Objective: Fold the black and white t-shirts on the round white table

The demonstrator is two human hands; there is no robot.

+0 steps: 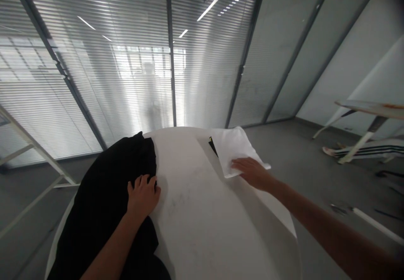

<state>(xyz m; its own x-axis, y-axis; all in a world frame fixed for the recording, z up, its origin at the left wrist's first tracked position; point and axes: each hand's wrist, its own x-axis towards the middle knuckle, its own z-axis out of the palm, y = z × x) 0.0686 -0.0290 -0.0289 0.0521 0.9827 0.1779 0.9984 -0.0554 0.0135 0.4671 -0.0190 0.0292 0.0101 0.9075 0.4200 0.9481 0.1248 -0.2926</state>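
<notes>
Black cloth (107, 187), perhaps a garment, is spread over the left side of the white round table (192, 212). On its right edge lies my left hand (143, 196), fingers spread and palm down. At the table's far right, my right hand (252, 171) rests on the near edge of a folded white cloth (232, 145); its fingers look stretched out over the fabric. A small black and yellow corner (212, 145) of something flat sticks out from the white cloth's left side. The rest of that item is hidden.
Glass partitions with blinds (142, 61) stand right behind the table. A white metal frame (34, 145) is at the left. Over to the right are another table (375, 109), a person's striped trouser leg (372, 149) and a white bar (377, 225) on the floor.
</notes>
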